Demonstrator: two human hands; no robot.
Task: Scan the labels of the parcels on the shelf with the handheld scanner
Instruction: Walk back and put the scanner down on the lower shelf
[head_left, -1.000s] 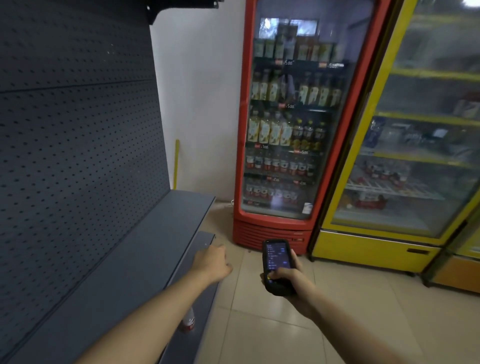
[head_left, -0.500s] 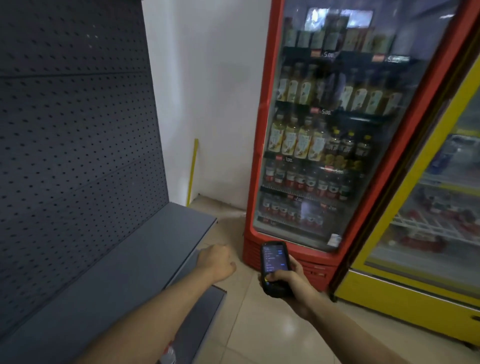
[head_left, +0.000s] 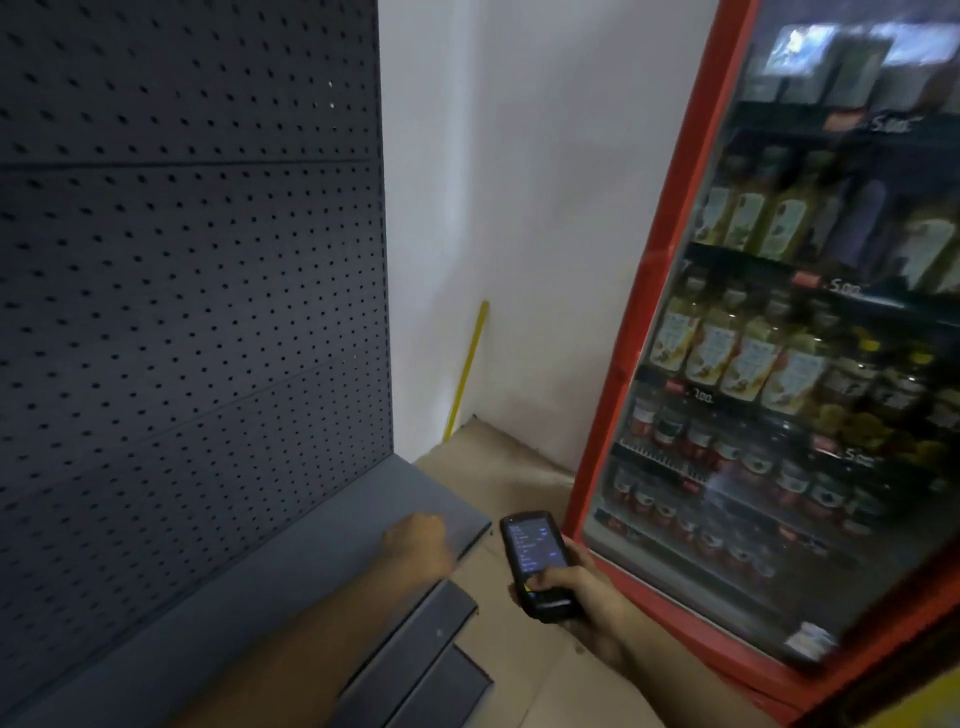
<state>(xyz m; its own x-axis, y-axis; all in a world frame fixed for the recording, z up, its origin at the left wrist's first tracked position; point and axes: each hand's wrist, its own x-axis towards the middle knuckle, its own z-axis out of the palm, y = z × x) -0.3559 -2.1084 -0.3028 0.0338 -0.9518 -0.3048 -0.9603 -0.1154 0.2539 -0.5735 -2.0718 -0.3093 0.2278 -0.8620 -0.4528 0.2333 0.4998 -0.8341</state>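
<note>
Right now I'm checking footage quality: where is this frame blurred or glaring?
Head view: dim overall; the red fridge smears with motion blur, its glass door reflecting bright patches near the top; the scanner screen glows but is unreadable; wide-angle bending tilts the pegboard shelf.

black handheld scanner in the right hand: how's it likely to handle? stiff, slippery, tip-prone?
The black handheld scanner with the lit screen looks like a rigid slab, so probably no flex. The right hand holds only its lower end, screen end sticking out free, so it may feel top-heavy. The casing looks smooth, perhaps slippery; its surface is too blurred to judge.
</note>
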